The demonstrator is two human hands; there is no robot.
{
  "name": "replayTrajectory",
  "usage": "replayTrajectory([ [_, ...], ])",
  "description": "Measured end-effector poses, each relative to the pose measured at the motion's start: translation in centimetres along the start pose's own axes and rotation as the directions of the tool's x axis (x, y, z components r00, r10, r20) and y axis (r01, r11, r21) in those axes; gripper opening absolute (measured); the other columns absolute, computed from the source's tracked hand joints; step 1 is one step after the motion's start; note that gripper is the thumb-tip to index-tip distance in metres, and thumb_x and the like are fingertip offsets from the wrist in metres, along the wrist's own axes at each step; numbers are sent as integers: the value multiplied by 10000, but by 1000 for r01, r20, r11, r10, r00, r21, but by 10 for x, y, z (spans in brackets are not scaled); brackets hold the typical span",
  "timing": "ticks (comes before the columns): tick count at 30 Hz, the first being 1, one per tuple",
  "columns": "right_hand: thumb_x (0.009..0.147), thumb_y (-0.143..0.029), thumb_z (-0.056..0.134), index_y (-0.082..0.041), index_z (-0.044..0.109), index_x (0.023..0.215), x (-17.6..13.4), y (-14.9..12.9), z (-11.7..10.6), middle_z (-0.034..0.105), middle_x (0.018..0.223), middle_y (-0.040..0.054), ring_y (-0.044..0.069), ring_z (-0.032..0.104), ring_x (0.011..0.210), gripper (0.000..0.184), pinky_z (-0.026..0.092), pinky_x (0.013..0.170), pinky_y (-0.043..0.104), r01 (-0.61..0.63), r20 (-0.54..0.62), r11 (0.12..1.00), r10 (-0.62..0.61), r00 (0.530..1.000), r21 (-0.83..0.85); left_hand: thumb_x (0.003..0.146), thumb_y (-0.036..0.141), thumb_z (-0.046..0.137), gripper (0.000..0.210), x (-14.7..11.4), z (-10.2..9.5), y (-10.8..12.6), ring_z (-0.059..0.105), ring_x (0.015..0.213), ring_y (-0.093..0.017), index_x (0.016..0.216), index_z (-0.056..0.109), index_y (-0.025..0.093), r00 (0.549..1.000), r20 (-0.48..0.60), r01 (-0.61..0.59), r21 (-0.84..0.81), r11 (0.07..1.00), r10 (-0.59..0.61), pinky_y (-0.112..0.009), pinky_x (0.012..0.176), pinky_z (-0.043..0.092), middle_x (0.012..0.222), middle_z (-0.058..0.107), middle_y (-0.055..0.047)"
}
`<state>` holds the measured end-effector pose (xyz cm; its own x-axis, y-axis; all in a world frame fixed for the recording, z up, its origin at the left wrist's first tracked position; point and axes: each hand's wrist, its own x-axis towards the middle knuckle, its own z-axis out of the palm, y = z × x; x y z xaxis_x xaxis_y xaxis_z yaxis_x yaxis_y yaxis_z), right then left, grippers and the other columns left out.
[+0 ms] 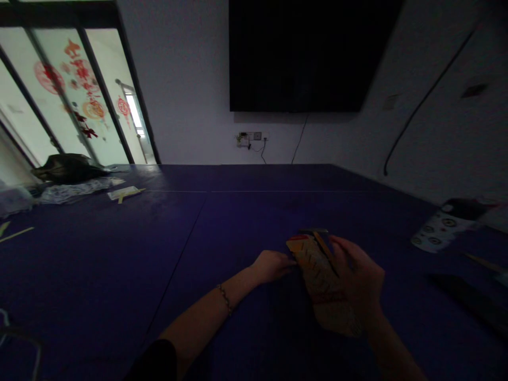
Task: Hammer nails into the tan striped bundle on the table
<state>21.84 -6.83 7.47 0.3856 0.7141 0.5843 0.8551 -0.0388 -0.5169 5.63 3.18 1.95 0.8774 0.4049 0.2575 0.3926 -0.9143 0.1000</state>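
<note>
In the head view, the only one I have, the light is dim. The patterned, sock-like piece [317,275] is right of centre, between my two hands, over the purple table [234,222]. My right hand [357,272] has closed its fingers on the right edge, covering part of it; I can't see how firm that hold is. My left hand [273,266] is half curled, fingertips at the left edge, but I can't tell whether they pinch it. The lower end fades into shadow.

At the right, a pale eye-patterned object [438,233] is blurred, and a dark strip [472,304] runs out of frame. A wire-like piece [37,352] is cut off at lower left. I have open room ahead to the table's far edge and left across the seam; the right side is tighter.
</note>
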Motion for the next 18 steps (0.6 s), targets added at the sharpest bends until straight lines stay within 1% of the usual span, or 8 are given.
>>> replayTrajectory([
  [2, 848, -374, 392, -177, 674, 930, -24, -24, 11, 702, 980, 120, 244, 633, 924, 354, 475, 826, 346, 30, 142, 941, -82, 986, 337, 850, 226, 509, 301, -33, -3, -4, 610, 728, -124, 1134, 599, 190, 989, -48, 122, -297, 947, -143, -200, 643, 445, 809, 651, -31],
  [4, 831, -396, 455, -217, 708, 836, -48, -40, 34, 722, 898, 86, 248, 644, 892, 310, 480, 818, 369, -37, 405, 805, -258, 877, 593, 843, 229, 524, 309, -72, -3, -8, 606, 748, -130, 1135, 601, 161, 962, -87, 160, -591, 790, -260, -227, 689, 456, 833, 652, -51],
  [5, 812, -397, 503, -219, 715, 822, -59, -46, 48, 723, 890, 82, 247, 645, 886, 277, 472, 835, 384, -147, 505, 730, -299, 810, 668, 806, 241, 582, 355, -92, -2, -11, 610, 827, -150, 1153, 589, 163, 952, -98, 135, -715, 686, -290, -255, 751, 459, 910, 654, -70],
  [7, 734, -388, 631, -206, 717, 859, -74, -53, 76, 717, 939, 90, 255, 640, 920, 238, 458, 871, 416, -345, 643, 617, -359, 676, 707, 714, 228, 688, 567, -126, 1, -15, 547, 1080, -205, 1249, 501, 204, 956, -46, 73, -919, 388, -290, -325, 903, 424, 1176, 583, -104],
  [9, 623, -416, 729, -196, 693, 961, -82, -57, 99, 702, 1008, 97, 256, 646, 935, 405, 476, 868, 424, -443, 699, 558, -416, 581, 701, 661, 210, 737, 681, -150, 4, -19, 458, 1210, -233, 1281, 457, 247, 969, 48, 69, -995, 78, -241, -388, 1000, 351, 1323, 486, -102],
  [11, 499, -422, 801, -200, 673, 1011, -87, -61, 114, 691, 1044, 87, 254, 633, 981, 573, 467, 901, 417, -511, 724, 513, -475, 501, 690, 641, 192, 752, 713, -161, 5, -21, 432, 1238, -249, 1284, 450, 254, 973, 110, 93, -992, -91, -202, -435, 1044, 289, 1360, 450, -101],
  [14, 427, -393, 837, -209, 680, 985, -89, -62, 123, 694, 1037, 72, 248, 614, 1025, 609, 437, 945, 412, -587, 744, 471, -525, 413, 659, 635, 170, 756, 706, -163, 5, -22, 471, 1204, -270, 1275, 461, 220, 964, 203, 180, -974, -139, -175, -491, 1046, 266, 1299, 516, -114],
  [18, 453, -373, 835, -219, 663, 1028, -92, -56, 125, 681, 1072, 78, 253, 610, 1033, 619, 430, 947, 433, -653, 771, 448, -528, 358, 610, 615, 186, 773, 691, -160, 4, -22, 519, 1155, -275, 1247, 493, 206, 948, 276, 252, -954, -160, -158, -510, 1030, 281, 1221, 583, -107],
])
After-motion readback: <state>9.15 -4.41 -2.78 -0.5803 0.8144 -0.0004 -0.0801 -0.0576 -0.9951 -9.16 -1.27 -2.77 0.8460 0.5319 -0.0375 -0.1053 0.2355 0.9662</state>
